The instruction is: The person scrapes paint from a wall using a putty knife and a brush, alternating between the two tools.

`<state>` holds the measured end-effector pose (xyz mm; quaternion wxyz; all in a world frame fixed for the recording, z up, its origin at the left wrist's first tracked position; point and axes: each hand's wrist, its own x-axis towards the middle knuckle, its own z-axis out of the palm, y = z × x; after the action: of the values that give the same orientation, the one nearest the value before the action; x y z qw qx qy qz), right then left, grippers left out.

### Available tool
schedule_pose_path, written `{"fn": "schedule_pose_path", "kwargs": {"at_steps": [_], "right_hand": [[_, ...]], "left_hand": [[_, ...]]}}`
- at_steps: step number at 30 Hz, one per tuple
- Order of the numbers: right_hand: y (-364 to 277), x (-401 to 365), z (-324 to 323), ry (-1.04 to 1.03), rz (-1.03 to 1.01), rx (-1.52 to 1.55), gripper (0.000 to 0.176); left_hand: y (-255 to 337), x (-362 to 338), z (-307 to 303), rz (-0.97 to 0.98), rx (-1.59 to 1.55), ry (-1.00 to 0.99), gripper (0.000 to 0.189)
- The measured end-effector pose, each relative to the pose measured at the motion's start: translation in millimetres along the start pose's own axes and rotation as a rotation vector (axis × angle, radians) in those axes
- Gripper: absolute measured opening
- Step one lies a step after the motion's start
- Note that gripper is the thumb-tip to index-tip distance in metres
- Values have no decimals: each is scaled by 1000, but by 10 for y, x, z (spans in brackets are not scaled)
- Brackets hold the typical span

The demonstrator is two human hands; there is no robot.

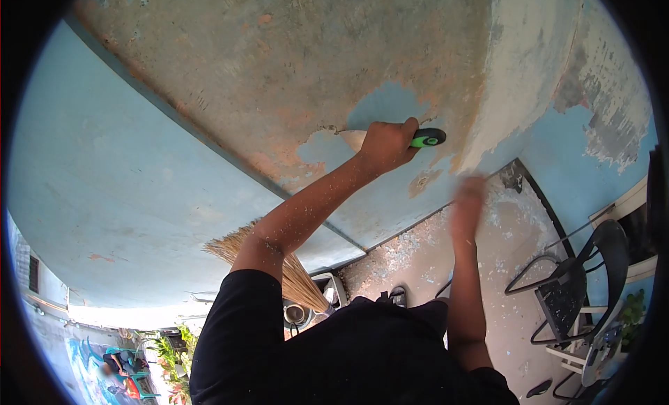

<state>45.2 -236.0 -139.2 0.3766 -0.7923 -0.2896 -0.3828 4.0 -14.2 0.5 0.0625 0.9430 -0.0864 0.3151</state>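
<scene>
My left hand (387, 147) is closed around a scraper with a green and black handle (428, 138). Its pale blade (353, 139) points left against the wall (306, 70), at the edge of a patch of blue paint (387, 104). Around it the wall is bare grey-brown plaster, with leftover blue paint (319, 148) beside the blade. My right hand (470, 196) hangs in the air further right, over the floor and near the wall's base. It is smeared by motion, so its fingers cannot be made out.
Paint flakes litter the floor (397, 262). A stick broom (300, 283) stands by my left arm, near a grey bin (336, 288) and a mug-like container (294, 313). A black chair (563, 293) is at right. Far lower left, a person (125, 363) sits outside.
</scene>
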Motion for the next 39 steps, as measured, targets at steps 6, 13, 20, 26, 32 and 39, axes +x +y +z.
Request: {"fn": "schedule_pose_path", "kwargs": {"at_steps": [6,13,20,26,32,39], "right_hand": [[-167,450,-365,445,925,927,18],[-14,267,82,-81,499,531,19],[-187,672,-522,551,993,1156,27],[-226,535,-435,238,980,924,25],[-709,589,-419,-395,337,588,14],[-576,483,-669,59,959,944,34]], "left_hand": [[-18,-12,44,-3,27,-18,25],[-24,-2,-26,-15,7,-1,26],[-65,31,-3,15,28,52,28],[-62,-63,-15,31,21,9,29],[-37,-165,16,31,26,-6,29],[34,-86,-27,-2,12,17,29]]}}
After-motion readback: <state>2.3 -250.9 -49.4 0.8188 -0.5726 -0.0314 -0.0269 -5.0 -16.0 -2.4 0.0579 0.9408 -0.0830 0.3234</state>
